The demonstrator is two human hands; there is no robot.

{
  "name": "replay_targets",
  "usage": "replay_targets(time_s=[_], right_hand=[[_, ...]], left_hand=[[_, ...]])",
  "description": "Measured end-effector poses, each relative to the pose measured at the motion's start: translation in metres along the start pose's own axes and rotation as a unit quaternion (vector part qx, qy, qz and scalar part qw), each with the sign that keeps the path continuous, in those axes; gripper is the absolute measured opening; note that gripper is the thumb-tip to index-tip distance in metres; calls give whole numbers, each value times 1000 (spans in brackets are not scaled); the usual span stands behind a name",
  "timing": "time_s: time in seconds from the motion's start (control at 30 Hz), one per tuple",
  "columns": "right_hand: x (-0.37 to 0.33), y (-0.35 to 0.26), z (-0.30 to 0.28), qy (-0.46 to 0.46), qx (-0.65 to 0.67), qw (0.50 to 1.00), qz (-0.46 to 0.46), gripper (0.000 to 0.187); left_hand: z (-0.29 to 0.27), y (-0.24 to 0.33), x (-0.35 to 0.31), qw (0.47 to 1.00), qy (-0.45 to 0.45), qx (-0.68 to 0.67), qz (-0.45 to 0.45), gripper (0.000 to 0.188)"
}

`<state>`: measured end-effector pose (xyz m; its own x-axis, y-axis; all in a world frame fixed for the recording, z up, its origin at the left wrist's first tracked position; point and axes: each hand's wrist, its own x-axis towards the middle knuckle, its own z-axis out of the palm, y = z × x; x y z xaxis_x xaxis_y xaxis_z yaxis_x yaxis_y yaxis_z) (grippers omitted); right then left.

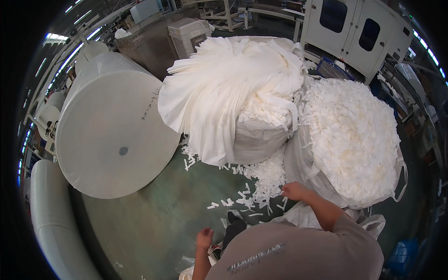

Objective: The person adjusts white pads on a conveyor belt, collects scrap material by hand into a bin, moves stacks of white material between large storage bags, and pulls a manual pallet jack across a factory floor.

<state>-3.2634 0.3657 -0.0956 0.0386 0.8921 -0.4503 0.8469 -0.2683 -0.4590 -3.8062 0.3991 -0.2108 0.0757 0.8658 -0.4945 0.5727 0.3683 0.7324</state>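
Right hand (295,190): fingers curled together over white scraps (268,179) beside bulk bag (326,186). Left hand (204,238): low, fingers loosely curled, holding nothing visible.

A large wrapped roll (112,135) stands on the floor (154,219) at left, with another roll (51,219) lying in front of it at the lower left edge. To its right, a bulk bag (256,135) overflows with stacked fabric sheets (228,88). Further right sits a second bulk bag (303,168) filled with fabric scraps (350,135). Loose scraps (261,179) lie on the floor between the bags. Machine cabinets (354,32) stand behind.
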Motion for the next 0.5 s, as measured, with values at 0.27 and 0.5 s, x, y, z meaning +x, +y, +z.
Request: replay_targets(time_s=[0.27,0.5], right_hand=[[62,-10,-103,178,105,974,92,27],[146,69,-208,319,179,918,150,22]], left_hand=[[-15,124,148,978,-115,109,134,43],[47,306,220,949,-186,86,239,40]])
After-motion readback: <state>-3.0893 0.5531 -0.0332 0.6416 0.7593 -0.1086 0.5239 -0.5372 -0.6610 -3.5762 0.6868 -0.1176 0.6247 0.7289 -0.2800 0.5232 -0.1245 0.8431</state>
